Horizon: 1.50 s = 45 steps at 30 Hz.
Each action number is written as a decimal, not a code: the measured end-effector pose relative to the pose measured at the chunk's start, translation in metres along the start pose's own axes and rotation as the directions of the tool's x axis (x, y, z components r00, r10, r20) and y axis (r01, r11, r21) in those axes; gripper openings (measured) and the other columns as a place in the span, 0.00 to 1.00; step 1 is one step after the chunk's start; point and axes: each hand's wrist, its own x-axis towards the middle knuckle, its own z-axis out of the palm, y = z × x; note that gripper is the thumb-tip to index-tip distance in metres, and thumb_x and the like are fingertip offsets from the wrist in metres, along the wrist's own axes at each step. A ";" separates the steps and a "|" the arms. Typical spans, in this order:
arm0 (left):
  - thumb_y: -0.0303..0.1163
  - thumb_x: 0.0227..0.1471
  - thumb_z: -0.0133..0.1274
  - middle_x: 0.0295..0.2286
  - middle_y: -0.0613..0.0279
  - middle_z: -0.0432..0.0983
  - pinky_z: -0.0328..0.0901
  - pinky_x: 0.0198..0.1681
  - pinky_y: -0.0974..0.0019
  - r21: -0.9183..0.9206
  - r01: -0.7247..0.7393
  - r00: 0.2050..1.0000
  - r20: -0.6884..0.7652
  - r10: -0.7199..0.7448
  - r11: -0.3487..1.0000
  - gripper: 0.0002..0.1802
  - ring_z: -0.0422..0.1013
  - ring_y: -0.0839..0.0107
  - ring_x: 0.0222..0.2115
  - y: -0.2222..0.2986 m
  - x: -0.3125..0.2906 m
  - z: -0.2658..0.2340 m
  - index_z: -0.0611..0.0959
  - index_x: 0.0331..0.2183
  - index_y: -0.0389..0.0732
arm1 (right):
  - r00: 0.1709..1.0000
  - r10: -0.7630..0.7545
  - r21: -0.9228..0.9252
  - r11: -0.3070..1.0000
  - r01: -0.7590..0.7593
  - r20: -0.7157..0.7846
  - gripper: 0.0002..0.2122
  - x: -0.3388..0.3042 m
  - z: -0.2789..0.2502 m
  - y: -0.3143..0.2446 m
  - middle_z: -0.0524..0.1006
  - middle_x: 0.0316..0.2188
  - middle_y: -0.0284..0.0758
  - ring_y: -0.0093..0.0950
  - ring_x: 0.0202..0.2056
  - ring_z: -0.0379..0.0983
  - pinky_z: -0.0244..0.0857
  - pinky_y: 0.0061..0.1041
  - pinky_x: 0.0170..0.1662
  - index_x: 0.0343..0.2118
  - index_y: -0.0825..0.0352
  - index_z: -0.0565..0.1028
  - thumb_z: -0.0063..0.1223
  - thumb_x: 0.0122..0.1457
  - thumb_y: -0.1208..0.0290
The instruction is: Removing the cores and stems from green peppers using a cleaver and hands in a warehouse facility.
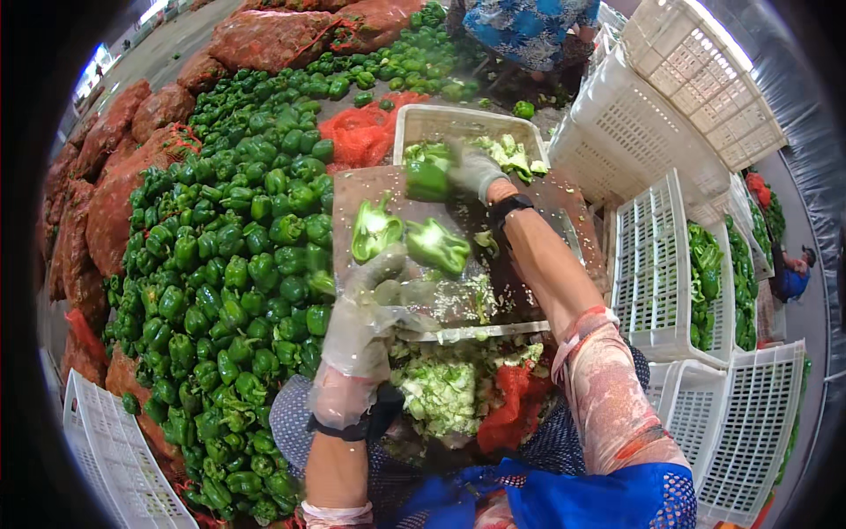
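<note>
A brown cutting board [352,181] lies in front of me, scattered with seeds. On it two green bell pepper halves [375,231] show their pale insides, the second half [438,246] lying just right of the first. My left hand [374,286], in a whitish glove, is at the near side of these halves; its fingers are blurred. Over the board's far edge, my gloved right hand [478,169] is smeared by motion beside a blurred green pepper piece [427,181]. Whether it grips that piece cannot be told. Beyond stands a pale crate [471,117] with cut pepper pieces inside.
A large heap of green peppers [238,264] spreads along the left, backed by red mesh sacks [141,194]. White crates [652,264] stand on the right, some holding peppers. Pale pepper scraps [438,392] lie below the board. Another person [533,35] is at the far side.
</note>
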 end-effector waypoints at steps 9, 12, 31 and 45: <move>0.33 0.41 0.59 0.43 0.51 0.68 0.76 0.33 0.56 -0.014 0.037 0.999 0.034 -0.037 0.999 0.38 0.72 0.55 0.42 0.008 -0.003 0.007 0.65 0.54 0.31 | 0.981 0.096 0.121 0.986 -0.117 0.170 0.27 -0.062 -0.012 -0.007 0.76 0.40 0.46 0.38 0.42 0.74 0.66 0.33 0.46 0.49 0.69 0.70 0.58 0.47 0.58; 0.33 0.44 0.57 0.44 0.50 0.68 0.77 0.32 0.56 -0.030 -0.016 0.999 0.051 0.017 0.999 0.36 0.72 0.55 0.42 0.008 -0.002 0.007 0.64 0.54 0.30 | 0.979 0.128 0.384 0.906 -0.179 0.156 0.28 -0.096 -0.036 -0.030 0.77 0.39 0.40 0.29 0.41 0.74 0.67 0.26 0.43 0.53 0.70 0.68 0.61 0.50 0.63; 0.41 0.47 0.55 0.41 0.61 0.74 0.69 0.42 0.68 -0.098 -0.239 0.960 0.124 0.250 0.966 0.31 0.72 0.70 0.40 -0.015 0.008 0.005 0.72 0.51 0.38 | 0.956 -0.167 0.714 0.637 0.291 -0.241 0.19 -0.218 -0.031 -0.131 0.74 0.46 0.45 0.40 0.45 0.73 0.66 0.32 0.48 0.49 0.68 0.70 0.54 0.56 0.66; 0.53 0.47 0.57 0.49 0.59 0.69 0.65 0.50 0.63 0.192 -0.286 0.953 0.158 0.258 0.939 0.42 0.69 0.67 0.47 -0.029 0.008 0.000 0.65 0.58 0.41 | 0.960 -0.139 0.951 0.229 -0.209 0.245 0.22 -0.232 -0.057 -0.138 0.75 0.38 0.37 0.22 0.36 0.73 0.70 0.21 0.38 0.51 0.69 0.68 0.57 0.55 0.68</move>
